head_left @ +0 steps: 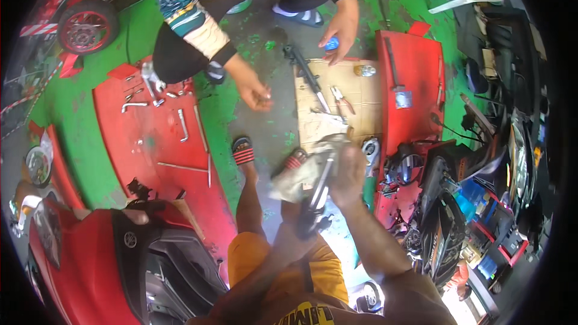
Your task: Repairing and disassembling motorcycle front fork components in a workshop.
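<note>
My left hand (296,242) is wrapped round the dark lower part of a motorcycle fork leg (323,186), held tilted before my legs. Its bright metal tube points up and away. My right hand (349,173) is closed at the tube's upper end, smeared by motion, with a pale rag (295,182) hanging beside the tube. A second fork leg (308,75) lies on a cardboard sheet (367,105) just beyond. Pliers (343,101) with orange-red handles rest there, near a small clear jar (364,70) and another whitish cloth (325,125).
A co-worker's hand (256,91) hovers opposite; their other hand (343,27) holds something blue. Wrenches (183,125) and rods lie on a red ramp (120,138) at left. A red scooter (90,253) stands near left, a dark motorcycle (445,204) at right. A wheel (87,27) sits far left.
</note>
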